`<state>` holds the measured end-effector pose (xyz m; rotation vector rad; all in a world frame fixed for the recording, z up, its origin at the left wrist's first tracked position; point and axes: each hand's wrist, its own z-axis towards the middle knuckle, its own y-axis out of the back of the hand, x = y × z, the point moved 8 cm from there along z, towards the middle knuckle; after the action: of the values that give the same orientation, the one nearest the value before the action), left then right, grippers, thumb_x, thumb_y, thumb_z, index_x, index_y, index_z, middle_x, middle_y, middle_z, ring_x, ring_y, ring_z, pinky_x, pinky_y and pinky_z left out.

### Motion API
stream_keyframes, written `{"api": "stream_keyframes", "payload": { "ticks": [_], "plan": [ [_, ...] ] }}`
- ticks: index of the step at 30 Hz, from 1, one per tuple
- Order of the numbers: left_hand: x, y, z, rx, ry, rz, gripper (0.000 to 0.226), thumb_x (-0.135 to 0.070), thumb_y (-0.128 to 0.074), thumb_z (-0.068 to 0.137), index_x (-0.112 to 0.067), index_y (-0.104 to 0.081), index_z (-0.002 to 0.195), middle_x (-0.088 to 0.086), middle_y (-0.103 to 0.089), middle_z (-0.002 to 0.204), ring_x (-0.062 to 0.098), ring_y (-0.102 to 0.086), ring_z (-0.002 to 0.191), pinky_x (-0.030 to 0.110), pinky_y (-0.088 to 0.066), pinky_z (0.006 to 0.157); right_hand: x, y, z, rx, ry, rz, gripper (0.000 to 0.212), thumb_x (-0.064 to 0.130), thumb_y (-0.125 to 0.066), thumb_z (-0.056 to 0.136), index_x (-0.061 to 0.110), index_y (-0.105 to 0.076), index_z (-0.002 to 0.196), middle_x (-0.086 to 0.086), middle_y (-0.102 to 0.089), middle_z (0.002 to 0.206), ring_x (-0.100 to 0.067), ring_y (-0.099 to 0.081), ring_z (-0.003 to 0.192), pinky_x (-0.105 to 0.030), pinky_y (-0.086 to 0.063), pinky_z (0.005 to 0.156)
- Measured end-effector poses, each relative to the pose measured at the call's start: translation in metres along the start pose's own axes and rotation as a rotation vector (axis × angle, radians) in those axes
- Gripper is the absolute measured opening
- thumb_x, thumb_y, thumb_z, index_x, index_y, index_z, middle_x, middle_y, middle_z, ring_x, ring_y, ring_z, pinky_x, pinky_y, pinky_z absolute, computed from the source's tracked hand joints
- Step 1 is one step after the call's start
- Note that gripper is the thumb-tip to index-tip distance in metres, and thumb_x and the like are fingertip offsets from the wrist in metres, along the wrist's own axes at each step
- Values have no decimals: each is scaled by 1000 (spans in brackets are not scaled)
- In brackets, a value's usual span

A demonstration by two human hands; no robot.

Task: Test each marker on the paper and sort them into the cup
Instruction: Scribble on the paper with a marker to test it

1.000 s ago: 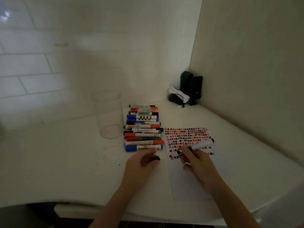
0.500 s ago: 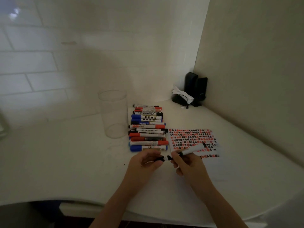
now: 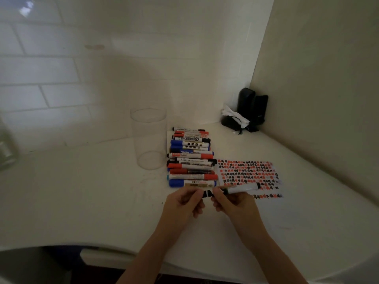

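Dim light over our white desk (image 3: 82,201) hampers us: left hand (image 3: 184,203) pinching the black cap (image 3: 207,194), right hand (image 3: 231,203) gripping the marker (image 3: 243,188) beside the paper (image 3: 249,177), we may misalign them, inking fingers.

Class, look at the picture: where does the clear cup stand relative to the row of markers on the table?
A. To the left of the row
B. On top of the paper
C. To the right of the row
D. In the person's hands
A: the cup stands left of the markers, holding nothing visible.
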<state>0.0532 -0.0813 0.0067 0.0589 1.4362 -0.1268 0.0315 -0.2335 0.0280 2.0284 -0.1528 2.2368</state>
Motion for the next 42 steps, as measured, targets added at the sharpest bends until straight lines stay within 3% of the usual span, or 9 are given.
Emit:
{"api": "stream_keyframes", "payload": {
  "ticks": [7, 13, 15, 19, 23, 27, 31, 38, 42],
  "plan": [
    [-3, 1, 1, 22, -22, 9, 12, -10, -56, 94, -5, -66, 98, 3, -66, 67, 13, -59, 59, 21, -47, 56, -12, -7, 2, -22, -123, 72, 10, 18, -69, 84, 11, -69, 90, -8, -70, 71, -17, -65, 67, -26, -54, 65],
    [-6, 6, 4, -7, -43, -57, 12, -3, -54, 93, -5, -64, 100, 9, -69, 77, 16, -64, 67, 22, -53, 64, 1, 14, 6, 116, -318, 273, 49, 36, -72, 67, 20, -65, 113, -5, -66, 93, -19, -63, 80, -30, -55, 71],
    [-7, 10, 6, -5, -59, -14, 11, 0, -56, 91, -3, -63, 99, 12, -69, 80, 15, -65, 68, 20, -53, 65, 14, 44, 15, 10, -190, 120, 53, 41, -70, 68, 27, -59, 119, -3, -65, 103, -15, -67, 86, -28, -56, 75],
    [-13, 6, 17, 56, -101, 151, 12, -1, -60, 89, -6, -63, 100, 6, -71, 80, 14, -68, 70, 18, -52, 66, 43, 50, 24, 77, 342, -756, 50, 53, -60, 81, 36, -53, 128, 17, -56, 125, 5, -51, 112, -24, -43, 93],
    [-20, 0, 26, 80, -106, 191, 14, -4, -63, 88, -9, -63, 100, 3, -71, 82, 15, -69, 73, 20, -54, 68, 37, 22, 34, 226, 663, -1078, 26, 37, -62, 89, 29, -67, 113, 12, -68, 100, -7, -61, 91, -36, -51, 82],
    [-23, 20, 34, 11, -238, 634, 29, -22, -74, 81, -30, -56, 102, -22, -60, 93, -1, -60, 86, 11, -48, 75, 31, 42, 62, 180, 561, -1010, 20, 21, -65, 89, 20, -70, 108, 3, -68, 96, -10, -59, 83, -29, -52, 77],
    [-23, 41, 39, -36, -450, 1047, 28, -17, -80, 73, -23, -62, 94, -9, -59, 96, 10, -54, 87, 26, -48, 78, 17, 105, 120, -78, 304, -1172, 20, 30, -61, 90, 23, -71, 107, -2, -67, 100, -18, -59, 89, -34, -48, 79],
    [-13, 32, 49, -34, -466, 1149, 30, -17, -82, 71, -18, -68, 98, 2, -63, 100, 21, -59, 88, 33, -48, 76, -11, 111, 164, -60, 19, -1319, 22, 41, -60, 90, 33, -68, 109, -4, -58, 110, -24, -53, 105, -46, -40, 93],
    [-12, 30, 48, -43, -471, 1249, 31, -20, -82, 71, -19, -70, 99, 3, -63, 99, 24, -59, 88, 32, -42, 74, -4, 101, 151, -46, 68, -1278, 34, 45, -63, 87, 33, -63, 118, -1, -55, 122, -25, -49, 115, -46, -36, 96]
  ]
}}
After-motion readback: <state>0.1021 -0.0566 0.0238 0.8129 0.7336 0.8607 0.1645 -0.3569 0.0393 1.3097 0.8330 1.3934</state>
